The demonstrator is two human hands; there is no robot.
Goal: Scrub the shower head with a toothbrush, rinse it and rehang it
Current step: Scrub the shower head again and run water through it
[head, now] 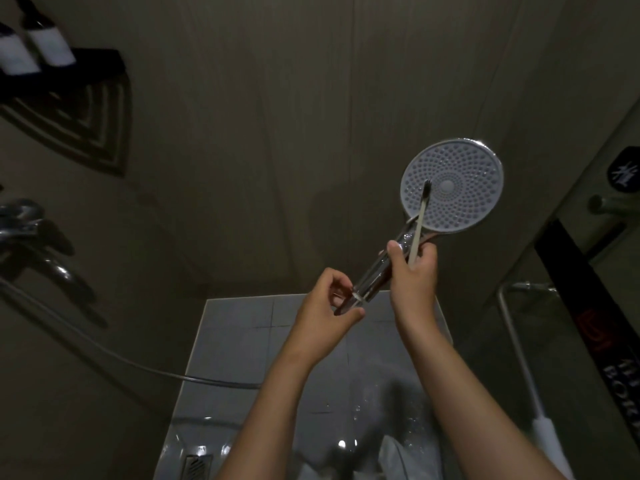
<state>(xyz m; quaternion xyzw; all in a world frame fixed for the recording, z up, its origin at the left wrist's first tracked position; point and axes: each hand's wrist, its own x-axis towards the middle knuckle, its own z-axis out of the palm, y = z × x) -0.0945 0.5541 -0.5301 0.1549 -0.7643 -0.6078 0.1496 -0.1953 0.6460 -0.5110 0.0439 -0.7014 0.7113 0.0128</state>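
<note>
Now, left grip (325,310) pinches the shower head (464,202) low, right grip (412,275) clamps the toothbrush (420,216); scrubbing may twist it loose.

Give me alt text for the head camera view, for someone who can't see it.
A person's right hand holds a toothbrush, bristles on the nozzle face of a round shower head; the left hand grips the end of its chrome handle.

A bathroom shower stall: wall tap (21,220), hose (194,378), corner shelf (98,109) with bottles (48,43), tiled floor (242,323), drain (196,466).
</note>
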